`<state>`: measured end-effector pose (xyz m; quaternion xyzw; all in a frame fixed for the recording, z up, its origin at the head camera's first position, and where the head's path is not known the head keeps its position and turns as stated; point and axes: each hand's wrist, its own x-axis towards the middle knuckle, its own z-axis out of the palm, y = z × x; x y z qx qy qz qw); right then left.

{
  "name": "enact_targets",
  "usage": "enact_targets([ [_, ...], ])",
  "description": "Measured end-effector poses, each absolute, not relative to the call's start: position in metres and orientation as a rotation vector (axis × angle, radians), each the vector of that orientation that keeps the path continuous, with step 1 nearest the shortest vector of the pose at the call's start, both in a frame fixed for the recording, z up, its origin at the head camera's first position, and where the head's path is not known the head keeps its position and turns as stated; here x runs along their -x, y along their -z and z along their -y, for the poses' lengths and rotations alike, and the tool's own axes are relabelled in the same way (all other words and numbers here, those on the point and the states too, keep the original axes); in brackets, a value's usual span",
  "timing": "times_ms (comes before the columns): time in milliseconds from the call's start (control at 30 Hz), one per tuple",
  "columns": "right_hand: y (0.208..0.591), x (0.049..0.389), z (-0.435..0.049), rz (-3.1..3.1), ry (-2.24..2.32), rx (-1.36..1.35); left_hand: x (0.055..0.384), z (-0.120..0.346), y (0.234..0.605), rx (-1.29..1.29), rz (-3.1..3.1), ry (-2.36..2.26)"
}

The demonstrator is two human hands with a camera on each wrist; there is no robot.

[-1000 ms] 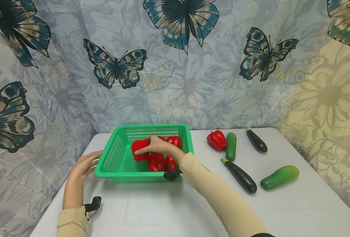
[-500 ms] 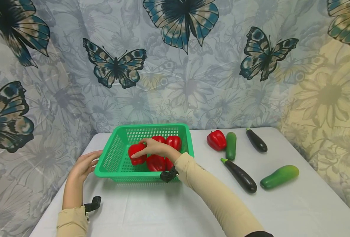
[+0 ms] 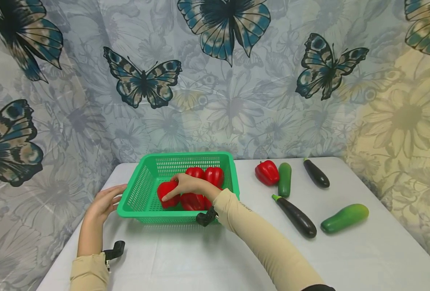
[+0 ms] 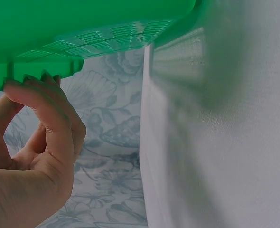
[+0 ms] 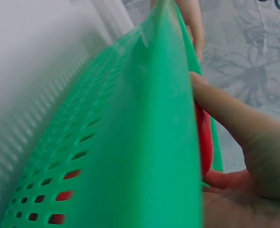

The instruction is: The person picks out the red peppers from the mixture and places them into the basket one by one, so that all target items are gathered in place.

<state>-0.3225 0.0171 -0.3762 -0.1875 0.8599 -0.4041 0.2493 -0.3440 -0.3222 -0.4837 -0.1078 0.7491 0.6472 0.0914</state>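
Observation:
Inside the green plastic basket [image 3: 153, 214], my right hand [image 3: 191, 184] grips a red bell pepper [image 3: 166, 193], low over the basket floor. In the right wrist view the basket's rim hides much of that pepper [image 5: 205, 145], with the thumb on its upper side. More red bell peppers [image 3: 214, 176] lie together in the basket's right half, one partly behind my right wrist. At the basket's left end my left hand [image 3: 103, 203] touches the rim with bent, loose fingers. In the left wrist view its fingertips [image 4: 45, 80] meet the outer rim.
Right of the basket on the white table [image 3: 164, 258] lie a red bell pepper [image 3: 267, 173], a cucumber [image 3: 284, 180], two eggplants [image 3: 295, 217] and a thicker green vegetable [image 3: 345, 218] with a yellowish end. A patterned cloth [image 3: 233, 109] hangs close behind the table.
My right hand has lowered the held pepper toward the basket floor and shifted slightly left, uncovering more of a pepper at the back. The left hand has stayed at the rim.

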Motion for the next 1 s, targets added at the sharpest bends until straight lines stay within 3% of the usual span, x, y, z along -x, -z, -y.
enact_targets([
  [1000, 0.386, 0.315, -0.012, -2.487, 0.803, 0.723, 0.345, 0.325, 0.486, 0.274, -2.216, -1.959],
])
